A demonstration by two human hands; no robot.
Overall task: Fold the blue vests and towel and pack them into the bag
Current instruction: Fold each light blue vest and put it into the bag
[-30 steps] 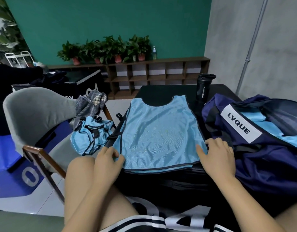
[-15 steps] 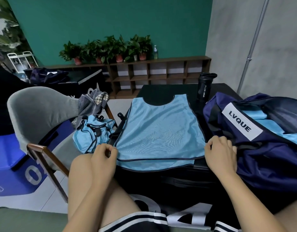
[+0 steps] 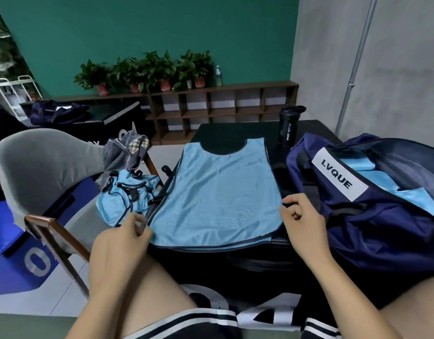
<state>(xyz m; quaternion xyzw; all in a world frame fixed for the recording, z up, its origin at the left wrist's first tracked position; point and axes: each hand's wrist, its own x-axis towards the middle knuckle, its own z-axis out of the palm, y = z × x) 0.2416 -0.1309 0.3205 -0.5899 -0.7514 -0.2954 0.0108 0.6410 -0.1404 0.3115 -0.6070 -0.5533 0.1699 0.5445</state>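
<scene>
A light blue mesh vest [image 3: 218, 194] lies flat on the black table [image 3: 223, 133], neck hole away from me. My left hand [image 3: 123, 243] pinches its lower left edge. My right hand [image 3: 301, 221] pinches the black trim at its lower right edge. A navy bag [image 3: 372, 216] with a white LVQUE label stands open at the right, with light blue fabric [image 3: 382, 177] inside. A crumpled pile of blue vests [image 3: 123, 194] sits on the grey chair [image 3: 35, 167] at the left, with a striped and checked towel [image 3: 125, 152] behind it.
A black sport bottle [image 3: 288, 126] stands on the table behind the vest, close to the bag. A wooden shelf with potted plants [image 3: 147, 72] runs along the green wall. Another dark bag [image 3: 57, 113] lies on a black box at the far left.
Both hands have gone from resting flat at the vest's lower corners to pinching its side edges a little higher up. The vest's hem has shifted slightly.
</scene>
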